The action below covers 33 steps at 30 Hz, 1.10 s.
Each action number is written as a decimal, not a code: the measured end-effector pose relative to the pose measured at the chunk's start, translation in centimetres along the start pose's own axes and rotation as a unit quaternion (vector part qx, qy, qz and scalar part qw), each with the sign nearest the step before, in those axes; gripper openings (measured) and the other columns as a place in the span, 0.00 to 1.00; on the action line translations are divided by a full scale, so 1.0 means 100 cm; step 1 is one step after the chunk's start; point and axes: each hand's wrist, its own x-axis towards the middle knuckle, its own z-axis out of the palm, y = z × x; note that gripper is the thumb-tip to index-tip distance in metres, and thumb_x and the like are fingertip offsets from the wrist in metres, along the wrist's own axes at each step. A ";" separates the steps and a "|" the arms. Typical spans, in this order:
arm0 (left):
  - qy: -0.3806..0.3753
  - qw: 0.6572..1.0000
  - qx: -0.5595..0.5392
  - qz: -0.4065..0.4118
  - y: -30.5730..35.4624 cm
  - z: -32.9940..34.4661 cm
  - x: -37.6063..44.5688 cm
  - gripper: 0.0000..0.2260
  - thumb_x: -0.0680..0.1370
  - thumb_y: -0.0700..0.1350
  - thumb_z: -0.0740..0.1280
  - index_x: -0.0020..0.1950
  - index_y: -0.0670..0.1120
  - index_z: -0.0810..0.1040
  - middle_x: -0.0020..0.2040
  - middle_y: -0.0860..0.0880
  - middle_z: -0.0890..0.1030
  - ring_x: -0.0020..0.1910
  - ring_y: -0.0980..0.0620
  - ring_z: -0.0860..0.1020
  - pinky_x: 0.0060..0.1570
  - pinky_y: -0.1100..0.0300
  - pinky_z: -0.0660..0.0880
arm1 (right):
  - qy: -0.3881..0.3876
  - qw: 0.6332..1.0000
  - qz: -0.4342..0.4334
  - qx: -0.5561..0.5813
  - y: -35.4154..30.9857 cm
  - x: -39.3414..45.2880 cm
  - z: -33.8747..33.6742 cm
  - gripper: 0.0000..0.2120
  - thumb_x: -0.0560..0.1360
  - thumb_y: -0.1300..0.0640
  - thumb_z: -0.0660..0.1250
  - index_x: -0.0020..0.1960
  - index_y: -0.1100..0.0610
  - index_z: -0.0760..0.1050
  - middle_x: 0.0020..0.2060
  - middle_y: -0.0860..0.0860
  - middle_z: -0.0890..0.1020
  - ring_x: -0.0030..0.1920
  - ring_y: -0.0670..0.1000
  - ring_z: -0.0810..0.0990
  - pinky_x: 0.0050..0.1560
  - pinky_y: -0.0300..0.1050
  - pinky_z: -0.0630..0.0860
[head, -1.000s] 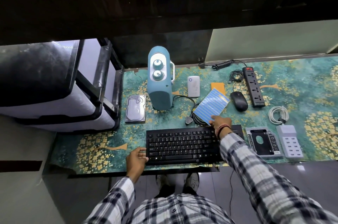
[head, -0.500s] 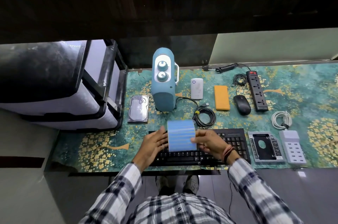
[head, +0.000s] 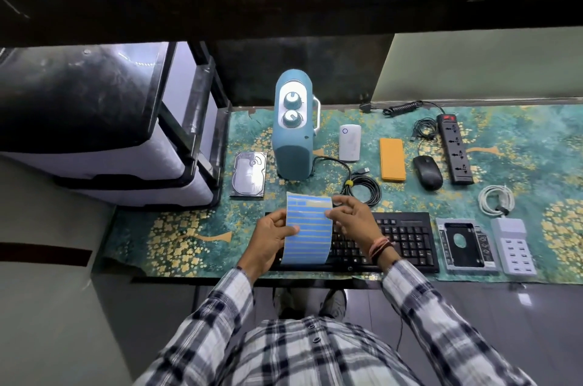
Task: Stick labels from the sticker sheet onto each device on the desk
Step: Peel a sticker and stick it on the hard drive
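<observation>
Sticker sheet (head: pixel 307 229) gripped by left hand (head: pixel 270 235); right hand (head: pixel 353 217) pinches its top corner.

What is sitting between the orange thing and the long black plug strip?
In the head view, the black mouse lies between the orange pad and the power strip. A thin tangle of black cable sits just behind the mouse.

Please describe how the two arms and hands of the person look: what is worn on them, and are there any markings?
Both arms wear long sleeves of a checked shirt, white with dark navy or black bars. The left sleeve and right sleeve end at the wrists. The left hand is bare, with no ring or watch visible. The right hand has a reddish-orange thread band around its wrist. No gloves.
</observation>
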 end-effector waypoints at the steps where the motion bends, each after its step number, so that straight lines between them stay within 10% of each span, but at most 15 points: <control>1: -0.001 1.000 0.002 0.003 -0.001 -0.001 -0.001 0.14 0.77 0.28 0.69 0.60 0.40 0.81 0.55 0.42 0.86 0.53 0.44 0.85 0.50 0.49 0.83 | 0.003 1.000 -0.010 -0.013 0.001 0.001 0.003 0.17 0.72 0.64 0.74 0.59 0.61 0.75 0.34 0.52 0.80 0.28 0.46 0.73 0.28 0.37 0.70; 7: 0.003 1.000 0.016 0.018 -0.003 -0.006 -0.005 0.14 0.79 0.35 0.69 0.65 0.40 0.80 0.59 0.41 0.85 0.58 0.40 0.83 0.57 0.43 0.81 | 0.049 0.983 -0.063 -0.163 0.007 0.001 0.018 0.20 0.68 0.58 0.76 0.57 0.53 0.73 0.39 0.53 0.81 0.35 0.48 0.77 0.40 0.46 0.75; 14: 0.004 0.997 0.056 0.047 -0.004 -0.008 -0.008 0.13 0.81 0.35 0.68 0.65 0.41 0.81 0.59 0.42 0.85 0.58 0.41 0.84 0.57 0.47 0.81 | 0.056 0.895 -0.289 -0.336 0.002 -0.005 0.046 0.05 0.73 0.59 0.73 0.48 0.59 0.81 0.39 0.48 0.77 0.36 0.37 0.71 0.40 0.33 0.67; 20: 0.007 0.993 0.096 0.065 -0.004 -0.008 -0.007 0.14 0.80 0.37 0.69 0.66 0.41 0.81 0.60 0.45 0.85 0.62 0.46 0.82 0.66 0.47 0.76 | 0.036 0.907 -0.269 -0.322 0.004 -0.002 0.057 0.06 0.72 0.56 0.75 0.45 0.59 0.84 0.39 0.50 0.81 0.34 0.42 0.74 0.39 0.29 0.69; 26: -0.004 0.991 0.109 0.080 0.000 -0.009 -0.010 0.12 0.80 0.34 0.68 0.62 0.43 0.83 0.56 0.49 0.87 0.56 0.52 0.84 0.53 0.62 0.79 | 0.031 0.913 -0.264 -0.309 0.006 0.002 0.058 0.06 0.71 0.57 0.76 0.44 0.60 0.85 0.39 0.52 0.84 0.35 0.46 0.78 0.39 0.28 0.71; 33: 0.014 0.998 0.047 0.049 0.002 -0.016 -0.007 0.12 0.80 0.35 0.69 0.62 0.40 0.82 0.57 0.41 0.86 0.56 0.40 0.84 0.58 0.42 0.80 | 0.110 0.970 -0.145 -0.161 0.003 0.007 0.042 0.05 0.70 0.55 0.72 0.41 0.56 0.85 0.39 0.51 0.85 0.39 0.48 0.81 0.41 0.44 0.78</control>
